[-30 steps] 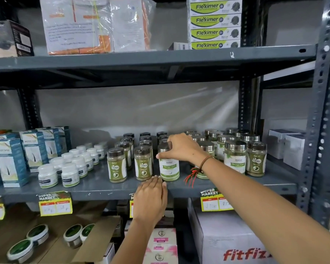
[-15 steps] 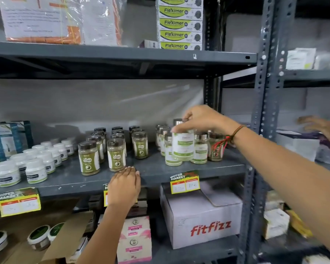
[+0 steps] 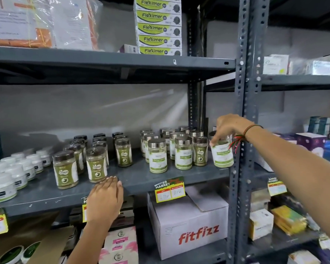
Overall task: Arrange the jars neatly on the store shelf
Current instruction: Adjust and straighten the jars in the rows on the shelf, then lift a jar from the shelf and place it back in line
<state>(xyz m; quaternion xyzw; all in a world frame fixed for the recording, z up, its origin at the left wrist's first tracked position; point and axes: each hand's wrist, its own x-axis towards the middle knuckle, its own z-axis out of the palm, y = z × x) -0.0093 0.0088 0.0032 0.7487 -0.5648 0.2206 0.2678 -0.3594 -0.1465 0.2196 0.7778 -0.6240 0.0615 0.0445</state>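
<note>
Now the right hand clasps a silver-lidded, green-labelled jar from above at the grey metal shelf's right end; the left hand rests flat, empty, on its near edge. Next, probably setting it down beside the silver-lidded row.

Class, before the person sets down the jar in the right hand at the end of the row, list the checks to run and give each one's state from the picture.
1. Grip: right hand holds the white-label jar from above by its lid end: ok.
2. Jar upright: slightly tilted: not ok.
3. Landing spot: bare shelf to the right of the silver-lid jars, beside the post: ok.
4. Jar clear of the post: overlaps it in view, gap unclear: cannot tell.
5. Left hand rests on the shelf edge, away from the spot: ok.
6. Label faces front: ok.
</note>
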